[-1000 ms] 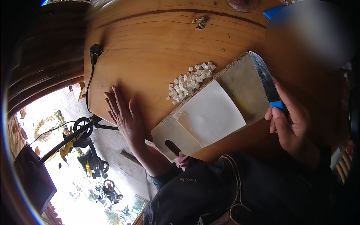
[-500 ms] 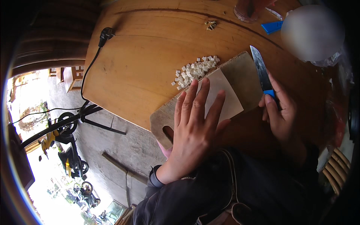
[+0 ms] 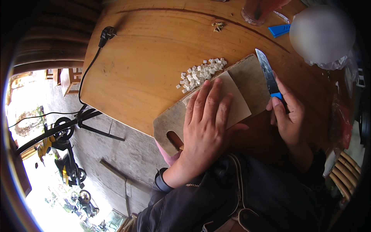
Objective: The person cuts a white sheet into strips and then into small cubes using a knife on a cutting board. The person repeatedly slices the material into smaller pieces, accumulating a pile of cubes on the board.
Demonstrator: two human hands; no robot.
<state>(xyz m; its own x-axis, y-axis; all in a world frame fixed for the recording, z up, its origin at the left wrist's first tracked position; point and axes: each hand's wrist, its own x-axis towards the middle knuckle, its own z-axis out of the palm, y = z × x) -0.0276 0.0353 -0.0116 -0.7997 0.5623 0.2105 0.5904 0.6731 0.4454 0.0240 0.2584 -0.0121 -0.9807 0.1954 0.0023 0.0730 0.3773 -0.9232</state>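
My left hand lies with its fingers stretched out over a flat, pale square sheet. Under the sheet is a worn wooden cutting board, set slantwise at the table's near edge, with a slot at its left end. My right hand grips a knife by its blue handle, the blade pointing up and away, just right of the board and apart from the sheet. Along the board's far edge, on the table, sits a heap of small white cubes.
A black power plug with its cord lies at the wooden table's left. Far right are a blue plastic piece, a clear cup and plastic bags. A blurred round shape covers the upper right. Motorbikes stand beyond the floor.
My left hand has shifted slightly right, its fingers closer together and lower onto the sheet. The knife stays in my right hand, almost unmoved. The whole view has shifted slightly.
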